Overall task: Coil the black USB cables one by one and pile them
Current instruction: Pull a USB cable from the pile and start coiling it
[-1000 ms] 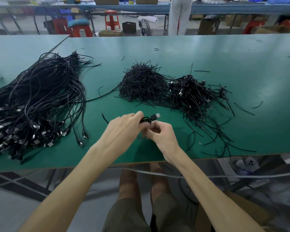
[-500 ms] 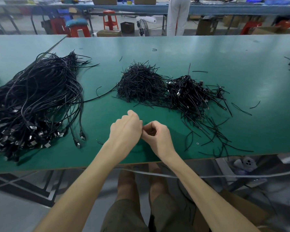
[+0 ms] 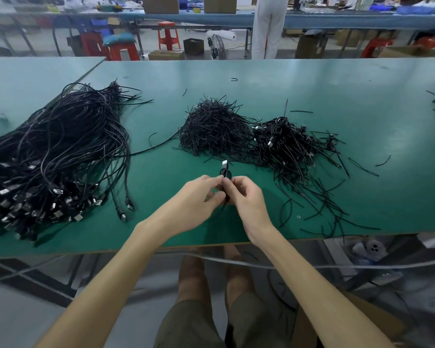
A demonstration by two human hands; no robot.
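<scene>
Head-worn wide-angle view, forward and down, close over hands at green table (image 3: 312, 79).

the green table (image 3: 261, 79) carries loose cables (image 3: 55, 156) at left, a tie heap (image 3: 211, 126) and coiled cables (image 3: 286, 144) mid-table.

The table (image 3: 261, 79) is smooth matt green, the left heap of cables (image 3: 60, 146) dull black plastic ending in shiny metal plugs (image 3: 78, 217), and the far stool (image 3: 168, 37) looks like glossy red plastic.

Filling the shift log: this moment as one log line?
left hand: pinches coiled cable | right hand: pinches it too | finished pile: ahead right | tie heap: ahead centre | uncoiled bundle: left
</scene>
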